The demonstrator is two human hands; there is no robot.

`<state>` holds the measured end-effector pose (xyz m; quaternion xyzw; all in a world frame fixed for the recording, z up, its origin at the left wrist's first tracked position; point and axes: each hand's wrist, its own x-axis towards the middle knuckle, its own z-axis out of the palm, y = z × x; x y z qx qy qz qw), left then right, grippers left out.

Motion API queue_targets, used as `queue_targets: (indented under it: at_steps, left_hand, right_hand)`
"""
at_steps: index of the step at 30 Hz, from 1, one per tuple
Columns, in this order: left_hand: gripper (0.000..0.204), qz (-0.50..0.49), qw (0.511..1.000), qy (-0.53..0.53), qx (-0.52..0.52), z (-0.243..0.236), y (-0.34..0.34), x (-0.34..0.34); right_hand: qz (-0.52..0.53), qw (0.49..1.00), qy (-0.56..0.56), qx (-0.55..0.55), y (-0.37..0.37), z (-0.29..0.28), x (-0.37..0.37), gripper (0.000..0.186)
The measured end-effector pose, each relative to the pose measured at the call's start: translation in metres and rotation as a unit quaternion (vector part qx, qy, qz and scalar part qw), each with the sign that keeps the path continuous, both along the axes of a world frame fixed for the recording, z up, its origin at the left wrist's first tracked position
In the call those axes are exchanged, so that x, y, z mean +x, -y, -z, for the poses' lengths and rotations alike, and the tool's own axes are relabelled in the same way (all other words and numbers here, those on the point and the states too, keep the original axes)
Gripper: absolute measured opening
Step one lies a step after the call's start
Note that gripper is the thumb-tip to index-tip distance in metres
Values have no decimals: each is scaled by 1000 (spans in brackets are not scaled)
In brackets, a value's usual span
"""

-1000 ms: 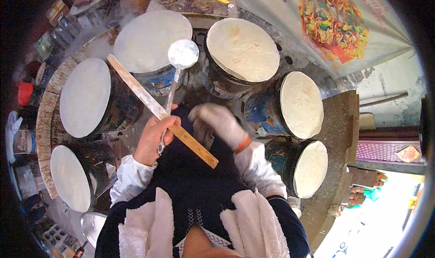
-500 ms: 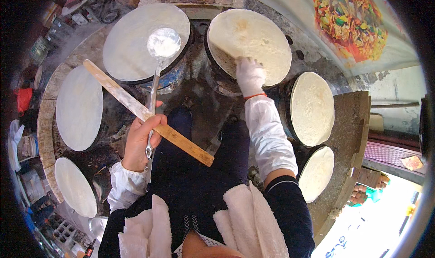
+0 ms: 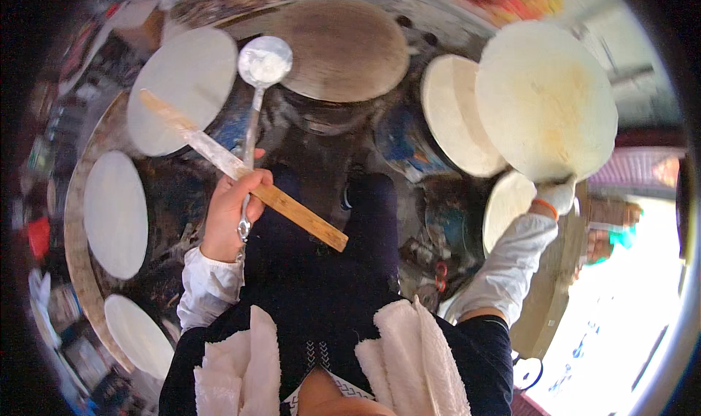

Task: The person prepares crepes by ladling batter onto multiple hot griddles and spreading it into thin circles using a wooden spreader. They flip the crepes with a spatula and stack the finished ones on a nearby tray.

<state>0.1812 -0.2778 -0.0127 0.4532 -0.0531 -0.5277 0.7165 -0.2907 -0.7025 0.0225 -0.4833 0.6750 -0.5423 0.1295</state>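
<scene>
My bare left hand point(image 3: 232, 215) grips two tools crossed together: a metal ladle point(image 3: 264, 62) with white batter in its bowl, and a flat wooden spreading stick point(image 3: 307, 219). On the right, my gloved right hand point(image 3: 556, 197) pinches the near edge of a large thin round flatbread point(image 3: 544, 98) with light brown patches. This flatbread is held up over the right side, partly covering another flatbread point(image 3: 453, 116) on its griddle. The round griddle point(image 3: 336, 47) straight ahead shows its bare dark brown surface.
Griddles stand in an arc around me. Pale rounds sit at the far left point(image 3: 182, 91), left point(image 3: 115, 215) and lower left point(image 3: 139, 336), with one more round point(image 3: 507, 204) near my right wrist. A curved counter edge point(image 3: 73, 219) runs along the left.
My right hand has lifted the flatbread off the griddle ahead and carried it to the right. The view has turned right; my left hand keeps both tools.
</scene>
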Motion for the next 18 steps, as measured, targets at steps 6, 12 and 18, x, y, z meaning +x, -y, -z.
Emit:
queue_targets:
  at_steps: [6, 12, 18]
  left_hand:
    - [46, 22, 997, 49, 48, -12, 12, -45]
    - [43, 114, 993, 32, -27, -24, 25, -55]
    - [44, 116, 990, 81, -17, -42, 32, -92]
  right_hand:
    - [-25, 972, 235, 15, -201, -6, -266, 27]
    - [240, 865, -358, 257, -394, 142, -393, 32]
    - [373, 742, 557, -17, -486, 305, -391, 47]
